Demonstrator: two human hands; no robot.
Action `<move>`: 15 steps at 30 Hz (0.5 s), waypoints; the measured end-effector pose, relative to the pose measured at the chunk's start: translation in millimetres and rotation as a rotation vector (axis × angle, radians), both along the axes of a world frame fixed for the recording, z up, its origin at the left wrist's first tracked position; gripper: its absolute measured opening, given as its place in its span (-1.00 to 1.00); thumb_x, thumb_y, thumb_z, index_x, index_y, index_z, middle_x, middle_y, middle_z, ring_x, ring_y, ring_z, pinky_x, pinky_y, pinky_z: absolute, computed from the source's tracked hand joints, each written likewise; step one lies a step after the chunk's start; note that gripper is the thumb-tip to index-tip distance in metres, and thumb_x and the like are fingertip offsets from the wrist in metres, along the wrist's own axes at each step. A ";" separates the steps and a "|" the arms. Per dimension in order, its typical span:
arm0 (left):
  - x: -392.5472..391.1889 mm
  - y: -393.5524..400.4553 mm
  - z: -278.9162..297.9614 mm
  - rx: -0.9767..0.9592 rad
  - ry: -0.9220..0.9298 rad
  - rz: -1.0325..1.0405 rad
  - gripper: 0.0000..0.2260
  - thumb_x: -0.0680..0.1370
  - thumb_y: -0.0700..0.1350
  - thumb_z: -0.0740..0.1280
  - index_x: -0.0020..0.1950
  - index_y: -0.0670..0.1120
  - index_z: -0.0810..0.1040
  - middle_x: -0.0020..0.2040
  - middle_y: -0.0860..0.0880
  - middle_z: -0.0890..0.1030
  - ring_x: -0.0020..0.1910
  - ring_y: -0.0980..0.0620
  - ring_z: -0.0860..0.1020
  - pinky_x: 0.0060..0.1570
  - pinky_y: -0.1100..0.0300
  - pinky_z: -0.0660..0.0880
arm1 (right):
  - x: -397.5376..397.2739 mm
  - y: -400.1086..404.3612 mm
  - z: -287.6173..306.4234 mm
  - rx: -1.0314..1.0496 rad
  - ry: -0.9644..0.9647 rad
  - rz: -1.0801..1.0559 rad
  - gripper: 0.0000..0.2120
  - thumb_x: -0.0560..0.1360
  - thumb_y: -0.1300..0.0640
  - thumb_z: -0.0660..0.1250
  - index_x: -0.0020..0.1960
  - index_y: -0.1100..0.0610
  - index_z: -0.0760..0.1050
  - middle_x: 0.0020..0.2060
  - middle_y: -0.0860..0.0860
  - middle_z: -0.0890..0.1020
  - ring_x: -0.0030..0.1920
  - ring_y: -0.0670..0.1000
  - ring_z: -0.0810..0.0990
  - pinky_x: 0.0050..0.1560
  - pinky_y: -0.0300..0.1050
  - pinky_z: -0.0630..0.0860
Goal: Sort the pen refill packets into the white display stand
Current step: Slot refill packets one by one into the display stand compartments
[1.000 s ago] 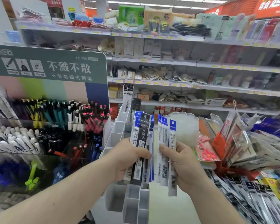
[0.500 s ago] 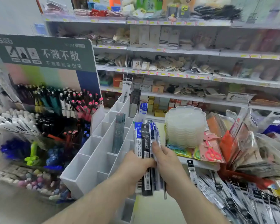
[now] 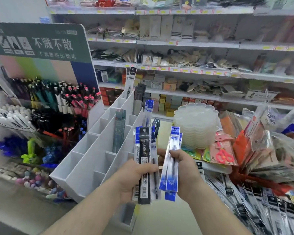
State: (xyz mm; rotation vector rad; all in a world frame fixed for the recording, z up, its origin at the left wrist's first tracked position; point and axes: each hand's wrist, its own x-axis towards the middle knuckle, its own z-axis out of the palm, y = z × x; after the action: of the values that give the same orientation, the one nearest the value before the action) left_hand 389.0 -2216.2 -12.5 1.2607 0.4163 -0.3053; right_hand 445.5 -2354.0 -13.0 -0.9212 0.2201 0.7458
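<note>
My left hand grips a bundle of pen refill packets, a black one in front of white and blue ones, held upright. My right hand pinches two or three blue refill packets, held apart to the right of the bundle. The white display stand with stepped compartments rises to the left behind my hands. A grey-green packet stands in a middle compartment, dark packets in the top ones, and blue packets on its right side.
A pen display with a green sign stands at the left. A stack of clear plastic trays sits behind my right hand. Pink scissors and heaps of loose packets cover the counter at right. Stocked shelves fill the background.
My right hand has drawn the blue packets out of the bundle and moved them to the right. The left hand keeps the remaining packets. The view has shifted slightly downward.
</note>
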 end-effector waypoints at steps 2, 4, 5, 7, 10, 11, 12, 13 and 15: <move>0.9 -1.6 -4.1 -0.033 -0.011 -0.018 -0.73 0.47 -0.28 0.41 0.17 -0.17 0.62 0.02 -0.32 0.67 -0.16 -0.19 0.67 -0.20 0.01 0.64 | -4.3 5.2 1.7 0.054 0.017 -0.017 -0.64 0.59 0.15 0.08 0.18 0.31 0.55 -0.10 0.29 0.68 -0.19 0.20 0.68 -0.06 0.04 0.61; -0.3 -4.9 -8.0 -0.055 -0.021 -0.019 -0.73 0.45 -0.31 0.41 0.14 -0.21 0.61 -0.04 -0.31 0.68 -0.23 -0.16 0.68 -0.26 0.04 0.64 | -9.2 11.6 2.1 0.025 -0.033 -0.051 -0.67 0.60 0.19 0.08 0.11 0.34 0.56 -0.15 0.27 0.70 -0.25 0.14 0.69 -0.23 -0.05 0.63; -1.4 -6.1 -8.9 -0.067 -0.026 -0.016 -0.69 0.39 -0.30 0.42 0.13 -0.21 0.61 -0.08 -0.30 0.68 -0.26 -0.16 0.67 -0.29 0.04 0.64 | -10.5 13.9 -1.0 -0.073 -0.109 -0.075 -0.69 0.59 0.21 0.11 0.06 0.37 0.56 -0.17 0.25 0.70 -0.26 0.10 0.69 -0.28 -0.10 0.61; -3.4 -7.6 -7.7 -0.068 -0.049 -0.008 -0.60 0.31 -0.26 0.40 0.14 -0.22 0.60 -0.11 -0.30 0.66 -0.26 -0.17 0.67 -0.26 0.02 0.64 | -11.5 16.7 -5.8 -0.315 -0.298 -0.127 -0.76 0.57 0.26 0.20 -0.01 0.40 0.58 -0.25 0.12 0.71 -0.29 0.01 0.65 -0.30 -0.13 0.58; -3.7 -5.3 -5.9 -0.002 -0.090 -0.009 -0.55 0.30 -0.24 0.42 0.19 -0.24 0.57 -0.05 -0.32 0.66 -0.16 -0.21 0.67 -0.12 -0.05 0.64 | -11.4 17.8 -10.0 -0.434 -0.385 -0.156 -0.84 0.56 0.22 0.33 -0.05 0.34 0.59 -0.18 0.23 0.69 -0.21 0.11 0.64 -0.09 0.14 0.62; -3.5 -3.8 -5.8 0.022 -0.093 -0.008 -0.55 0.29 -0.23 0.43 0.18 -0.23 0.58 -0.03 -0.32 0.67 -0.13 -0.23 0.67 -0.09 -0.07 0.63 | -11.6 17.2 -9.8 -0.435 -0.384 -0.146 -0.83 0.55 0.20 0.36 -0.05 0.32 0.59 -0.14 0.27 0.69 -0.18 0.15 0.64 -0.03 0.23 0.61; -3.8 -2.1 -5.6 0.041 -0.092 -0.006 -0.55 0.29 -0.22 0.44 0.17 -0.23 0.58 -0.03 -0.31 0.67 -0.12 -0.23 0.67 -0.07 -0.08 0.61 | -10.8 15.9 -10.6 -0.434 -0.389 -0.135 -0.84 0.54 0.19 0.38 -0.05 0.31 0.59 -0.12 0.28 0.69 -0.17 0.18 0.65 -0.01 0.27 0.60; -4.0 -0.6 -6.0 0.050 -0.091 -0.007 -0.56 0.29 -0.22 0.44 0.17 -0.24 0.58 -0.04 -0.31 0.68 -0.12 -0.22 0.67 -0.08 -0.06 0.61 | -9.8 13.5 -11.0 -0.440 -0.403 -0.119 -0.86 0.53 0.19 0.40 -0.06 0.29 0.61 -0.12 0.26 0.69 -0.17 0.18 0.65 0.00 0.27 0.60; -5.2 1.7 -5.5 0.060 -0.090 -0.023 -0.57 0.29 -0.22 0.44 0.15 -0.25 0.60 -0.05 -0.29 0.68 -0.14 -0.19 0.67 -0.12 -0.01 0.61 | -7.6 8.4 -11.7 -0.460 -0.431 -0.073 -0.92 0.51 0.23 0.42 -0.05 0.25 0.63 -0.14 0.20 0.71 -0.17 0.16 0.67 -0.03 0.19 0.63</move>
State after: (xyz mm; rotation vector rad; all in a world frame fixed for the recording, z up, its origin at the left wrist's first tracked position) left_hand 383.9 -2214.5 -18.0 1.3338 0.3361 -0.2553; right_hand 438.0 -2345.6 -24.6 -1.4781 0.0412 0.4168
